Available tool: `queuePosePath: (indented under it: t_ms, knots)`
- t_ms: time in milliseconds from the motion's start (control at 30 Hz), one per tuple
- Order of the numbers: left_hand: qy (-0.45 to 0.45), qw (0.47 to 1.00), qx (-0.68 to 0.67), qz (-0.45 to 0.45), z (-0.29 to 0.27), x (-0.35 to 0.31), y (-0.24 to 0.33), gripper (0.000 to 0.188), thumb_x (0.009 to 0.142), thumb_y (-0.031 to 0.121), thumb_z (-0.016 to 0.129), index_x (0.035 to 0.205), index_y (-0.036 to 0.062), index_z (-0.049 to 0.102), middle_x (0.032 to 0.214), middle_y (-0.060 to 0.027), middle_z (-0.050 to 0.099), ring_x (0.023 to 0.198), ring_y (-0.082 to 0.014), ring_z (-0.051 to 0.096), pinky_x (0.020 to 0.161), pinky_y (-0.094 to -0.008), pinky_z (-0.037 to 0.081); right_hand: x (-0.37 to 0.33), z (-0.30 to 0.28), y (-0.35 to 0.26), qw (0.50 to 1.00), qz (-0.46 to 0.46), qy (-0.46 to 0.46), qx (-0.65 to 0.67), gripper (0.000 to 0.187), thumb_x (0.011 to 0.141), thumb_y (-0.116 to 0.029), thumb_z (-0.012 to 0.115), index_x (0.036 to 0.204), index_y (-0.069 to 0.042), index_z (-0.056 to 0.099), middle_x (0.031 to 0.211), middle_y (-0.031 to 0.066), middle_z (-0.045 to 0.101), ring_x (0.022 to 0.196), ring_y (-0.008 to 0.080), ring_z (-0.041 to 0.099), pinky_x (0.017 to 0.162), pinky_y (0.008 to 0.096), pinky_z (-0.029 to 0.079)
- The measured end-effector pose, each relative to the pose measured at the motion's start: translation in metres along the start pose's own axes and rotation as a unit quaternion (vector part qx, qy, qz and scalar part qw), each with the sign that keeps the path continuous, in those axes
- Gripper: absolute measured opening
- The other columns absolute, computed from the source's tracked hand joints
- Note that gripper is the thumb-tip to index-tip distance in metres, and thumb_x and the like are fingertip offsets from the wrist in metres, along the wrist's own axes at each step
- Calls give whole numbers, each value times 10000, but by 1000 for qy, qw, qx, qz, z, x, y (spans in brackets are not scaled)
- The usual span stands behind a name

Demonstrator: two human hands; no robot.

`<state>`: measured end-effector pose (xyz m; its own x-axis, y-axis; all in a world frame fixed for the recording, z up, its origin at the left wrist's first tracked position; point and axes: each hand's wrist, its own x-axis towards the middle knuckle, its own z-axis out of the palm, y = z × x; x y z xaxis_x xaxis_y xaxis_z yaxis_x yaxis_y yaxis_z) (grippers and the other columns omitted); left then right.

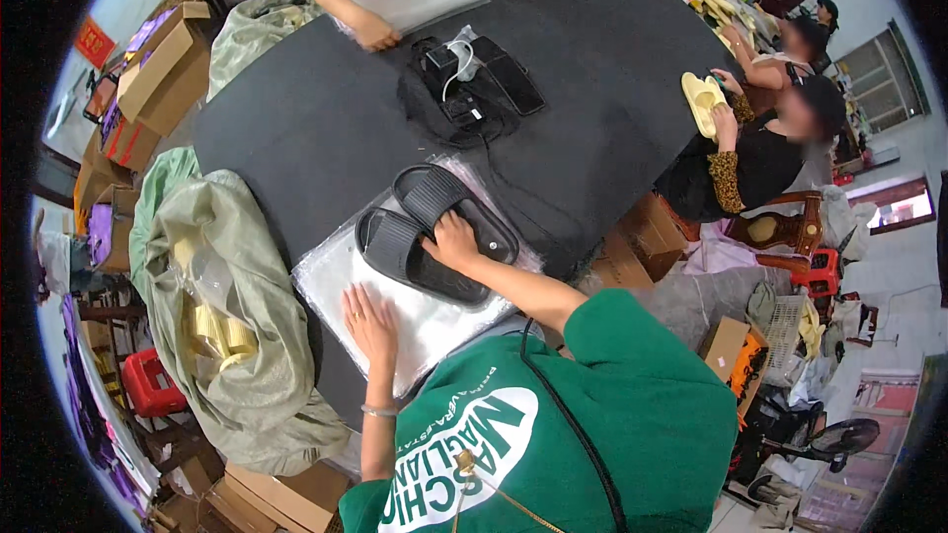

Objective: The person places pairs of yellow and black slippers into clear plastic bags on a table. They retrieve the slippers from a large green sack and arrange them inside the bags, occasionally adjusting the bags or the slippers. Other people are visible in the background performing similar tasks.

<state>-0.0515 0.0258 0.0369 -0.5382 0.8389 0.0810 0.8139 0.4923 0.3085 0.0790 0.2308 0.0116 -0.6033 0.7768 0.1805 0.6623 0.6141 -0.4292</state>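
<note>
Right hand [452, 240] curled over black slippers [434, 232], gripping pair; left hand [370, 324] spread flat on clear bag stack [434, 321].

— Where are the hands?
— The right hand [454, 239] presses on a pair of black slippers [434, 232]; the left hand [369, 321] lies flat on clear plastic bags [425, 321] on the dark worktop [326, 118].

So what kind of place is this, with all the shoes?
Probably a small workshop where slippers get packed: black slippers lie on a stack of clear bags, cardboard boxes stand around, and a big sack holds more.
</note>
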Motion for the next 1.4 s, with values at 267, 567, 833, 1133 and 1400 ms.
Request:
queuePosePath:
  t_ms: [267,567,833,1133,1400]
  knots:
    - [1,993,101,-60,10,66,-33,531,958,332,358,1433,107,286,1513,-104,205,1393,-302,173,1108,-472,145,0,-1,0,1000,2,3,9,449,777,-336,642,960,72,605,1087,210,526,1102,351,474,898,453,411]
    - [58,981,154,-106,19,59,-33,654,919,511,337,1436,115,280,1510,-143,186,1392,-312,160,1104,-501,133,1,0,2,999,19,-47,14,511,792,-352,635,1052,82,561,1124,220,506,1131,371,460,924,450,402]
    - [37,984,99,-140,17,51,-46,596,944,431,367,1429,94,288,1502,-147,210,1387,-317,177,1092,-514,159,3,-1,-1,1000,-7,-8,22,459,777,-340,647,944,85,602,1018,226,543,1064,382,499,888,445,430]
    - [46,981,91,-163,10,-9,-22,535,946,337,343,1418,89,314,1516,-104,199,1393,-311,178,1078,-535,192,2,-4,-2,1000,-3,-4,5,444,773,-353,641,892,73,611,983,212,553,990,369,532,856,442,445]
    - [62,980,94,-165,5,-10,-20,522,940,306,351,1405,69,327,1495,-134,242,1381,-328,202,1071,-539,205,4,-8,-7,1000,-12,-1,15,403,763,-322,655,854,67,608,975,215,553,949,374,535,811,462,456]
